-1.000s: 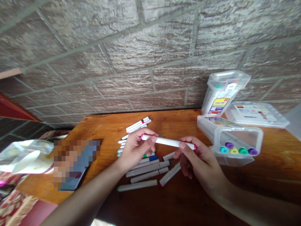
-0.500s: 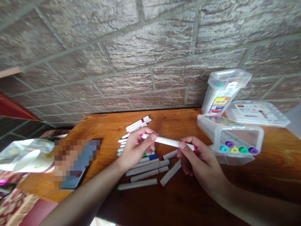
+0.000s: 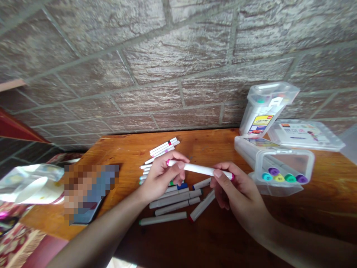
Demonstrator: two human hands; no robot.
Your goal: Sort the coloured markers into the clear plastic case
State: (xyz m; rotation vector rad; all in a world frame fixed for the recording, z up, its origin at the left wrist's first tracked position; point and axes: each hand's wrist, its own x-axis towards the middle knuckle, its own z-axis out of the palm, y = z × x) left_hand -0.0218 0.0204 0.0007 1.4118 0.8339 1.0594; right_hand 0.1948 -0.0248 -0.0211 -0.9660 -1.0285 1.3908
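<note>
A white marker (image 3: 200,169) with pink ends is held level above the table between both hands. My left hand (image 3: 164,173) pinches it near its left end, thumb on the near side. Around its right end, my right hand (image 3: 237,190) is closed with thumb and fingers. Beneath the hands lie loose markers: a grey one (image 3: 175,198), one with a green end (image 3: 164,219) and a slanted one with a red end (image 3: 202,206). Behind the left hand more white pens (image 3: 163,147) lie in a row, partly hidden by it.
An open clear marker case (image 3: 258,158) lies on its side at right, several markers inside. Behind it stand an upright marker box (image 3: 260,115) and a flat plastic case (image 3: 306,136). A dark, partly pixelated device (image 3: 86,214) lies left. The brick wall (image 3: 200,93) borders the wooden table (image 3: 125,149).
Both hands keep their grip on the pink-ended marker, which has shifted very slightly. The surrounding things look the same.
</note>
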